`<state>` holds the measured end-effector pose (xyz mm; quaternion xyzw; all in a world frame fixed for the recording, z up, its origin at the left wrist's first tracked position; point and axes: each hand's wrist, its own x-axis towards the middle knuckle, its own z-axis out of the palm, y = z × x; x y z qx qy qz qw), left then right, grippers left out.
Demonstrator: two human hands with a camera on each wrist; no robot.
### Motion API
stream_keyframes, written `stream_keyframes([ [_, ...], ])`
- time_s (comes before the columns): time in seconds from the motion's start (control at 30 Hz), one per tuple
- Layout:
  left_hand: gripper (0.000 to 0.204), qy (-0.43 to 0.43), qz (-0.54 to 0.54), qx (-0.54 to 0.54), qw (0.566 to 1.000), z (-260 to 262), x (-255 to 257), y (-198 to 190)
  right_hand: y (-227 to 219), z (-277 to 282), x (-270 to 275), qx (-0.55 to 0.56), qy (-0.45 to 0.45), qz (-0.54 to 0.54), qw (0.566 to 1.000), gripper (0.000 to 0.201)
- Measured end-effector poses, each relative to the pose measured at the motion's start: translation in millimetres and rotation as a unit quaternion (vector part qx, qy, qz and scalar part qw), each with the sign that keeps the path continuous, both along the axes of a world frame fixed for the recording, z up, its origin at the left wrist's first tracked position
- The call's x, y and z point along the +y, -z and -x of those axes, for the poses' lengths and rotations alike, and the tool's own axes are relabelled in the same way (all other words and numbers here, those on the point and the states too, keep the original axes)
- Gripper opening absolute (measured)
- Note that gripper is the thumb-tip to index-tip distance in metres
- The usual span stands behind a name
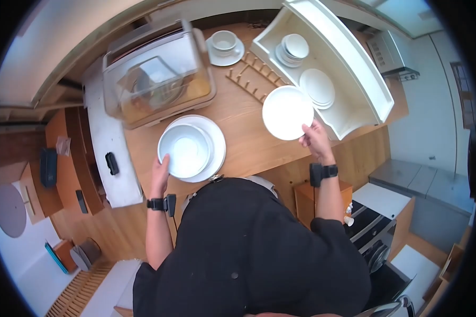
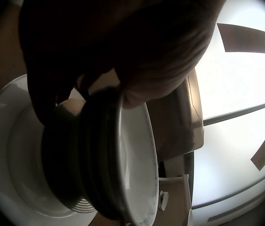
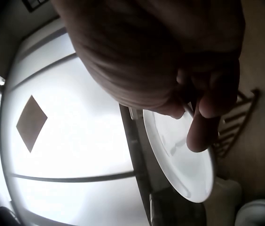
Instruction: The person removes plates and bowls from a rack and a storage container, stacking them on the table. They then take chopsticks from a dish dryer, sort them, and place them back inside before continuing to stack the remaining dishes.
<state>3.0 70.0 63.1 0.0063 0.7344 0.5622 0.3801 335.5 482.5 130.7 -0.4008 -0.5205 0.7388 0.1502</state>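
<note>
The left hand grips the near-left rim of a stack of white bowls, thumb inside the rim; the left wrist view shows several nested bowls tilted over a large white plate. That plate lies on the wooden table under the bowls. In the right hand a white plate is pinched at its near-right edge, between thumb and fingers. The right wrist view shows this plate held at its rim by the right hand.
A cream bin at the back right holds stacked bowls and small plates. Beside it lies a wooden peg rack. A cup on saucers stands at the back. A clear-lidded box is at the left.
</note>
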Motion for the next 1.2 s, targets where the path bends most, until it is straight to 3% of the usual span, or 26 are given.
stream_keyframes([
  [0.13, 0.045, 0.044, -0.028, -0.015, 0.999, 6, -8, 8, 6, 46, -76, 0.026, -0.060, 0.072, 0.995, 0.026],
  [0.33, 0.057, 0.036, -0.055, -0.068, 0.995, 14, -15, -9, 3, 115, -149, 0.017, -0.157, 0.108, 0.982, 0.026],
  [0.53, 0.059, 0.112, -0.076, -0.041, 0.990, 23, -7, -32, 10, 167, -192, -0.042, -0.247, 0.040, 0.967, 0.019],
  [0.63, 0.054, 0.196, -0.074, 0.110, 0.971, 27, 0, -26, 15, 177, -205, -0.089, -0.236, 0.005, 0.968, 0.023],
  [0.73, 0.048, 0.145, -0.093, 0.153, 0.973, 18, -1, -2, 4, 179, -213, -0.163, -0.219, -0.086, 0.958, 0.028],
  [0.77, 0.047, 0.155, -0.097, 0.109, 0.977, 18, 0, -5, 7, 178, -214, -0.175, -0.218, -0.127, 0.952, 0.031],
  [0.8, 0.046, 0.166, -0.101, 0.065, 0.979, 21, -1, -6, 5, 179, -214, -0.175, -0.220, -0.156, 0.947, 0.035],
  [0.87, 0.044, 0.159, -0.090, 0.078, 0.980, 24, -4, 13, 4, 180, -213, -0.177, -0.228, -0.232, 0.929, 0.041],
  [0.9, 0.045, 0.178, -0.077, 0.074, 0.978, 23, -2, 1, 5, 179, -211, -0.177, -0.235, -0.278, 0.914, 0.043],
  [1.03, 0.048, 0.175, -0.085, 0.077, 0.978, 21, -3, 1, 17, 165, -179, -0.166, -0.197, -0.162, 0.953, 0.047],
  [1.07, 0.049, 0.170, -0.070, 0.067, 0.981, 22, -6, 4, 21, 156, -159, -0.175, -0.186, -0.129, 0.958, 0.049],
  [1.2, 0.046, 0.107, -0.053, 0.029, 0.992, 20, -7, 9, 69, 95, -39, -0.210, -0.060, -0.189, 0.957, 0.048],
])
